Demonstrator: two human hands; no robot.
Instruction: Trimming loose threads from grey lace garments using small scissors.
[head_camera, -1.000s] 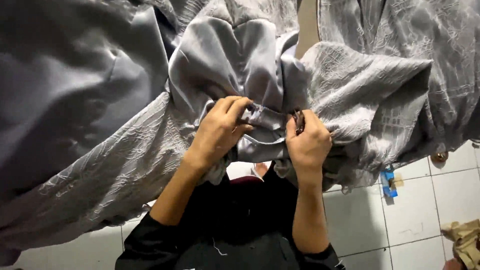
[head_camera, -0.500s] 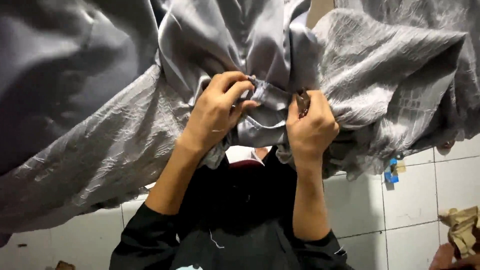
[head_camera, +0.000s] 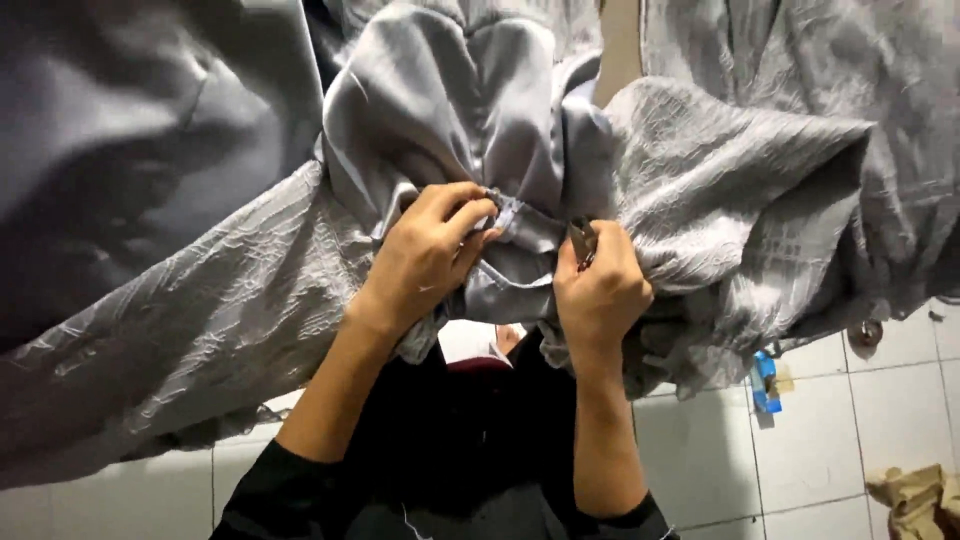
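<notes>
A large grey garment (head_camera: 200, 300) of crinkled cloth, with a smooth satin part (head_camera: 460, 110) gathered at its middle, hangs spread in front of me. My left hand (head_camera: 425, 255) pinches a fold of the satin at the gathered seam. My right hand (head_camera: 600, 295) grips the cloth just to the right and holds small metal snips (head_camera: 583, 240), whose tip points up at the seam. The two hands are a few centimetres apart on the same bunch of cloth.
Below the garment lies a white tiled floor (head_camera: 800, 450). On it are a small blue object (head_camera: 765, 380), a round metal piece (head_camera: 865, 332) and crumpled brown material (head_camera: 915, 500) at the bottom right. Black cloth (head_camera: 470, 450) lies between my forearms.
The bunched cloth and both hands rose slightly, then dropped back to about where they were. Both hands kept their hold.
</notes>
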